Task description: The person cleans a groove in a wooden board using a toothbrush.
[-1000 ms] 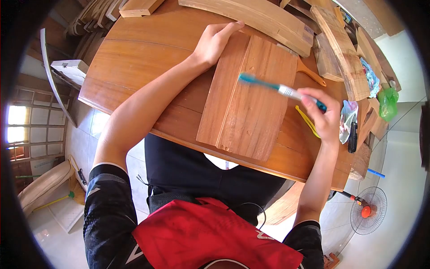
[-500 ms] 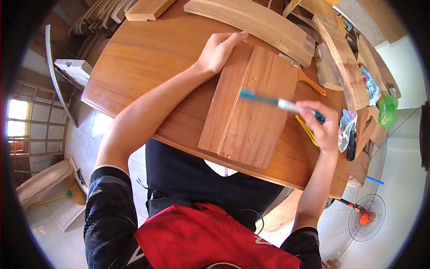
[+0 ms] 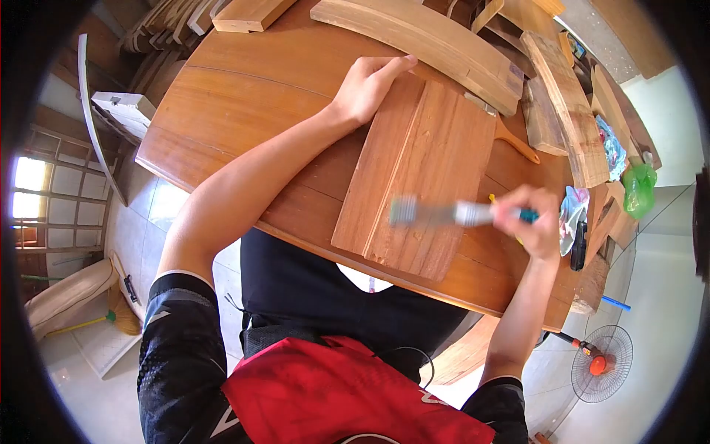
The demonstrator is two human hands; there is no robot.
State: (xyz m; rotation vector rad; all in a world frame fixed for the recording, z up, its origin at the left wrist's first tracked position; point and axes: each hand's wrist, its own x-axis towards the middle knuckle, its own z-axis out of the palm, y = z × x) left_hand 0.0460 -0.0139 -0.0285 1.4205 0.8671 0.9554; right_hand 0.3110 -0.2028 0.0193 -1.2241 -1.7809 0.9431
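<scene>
A reddish-brown wooden board with a lengthwise step or groove lies at a slant near the table's front edge. My left hand grips its far left corner, thumb stretched along the far edge and the other fingers mostly hidden. My right hand is closed round the handle of a toothbrush, white and teal, smeared by motion. The brush's bristle end points left and overlaps the board close to the groove. Partly behind my right hand, a thin yellow item shows on the table.
The wooden table holds a long curved timber at the back and a thick plank at the right. An orange-brown handle sticks out beside the board. Farther right are a green plastic bag and a floor fan.
The toothbrush has moved toward me, down along the board, and its head has turned more level. My left hand keeps its hold on the board.
</scene>
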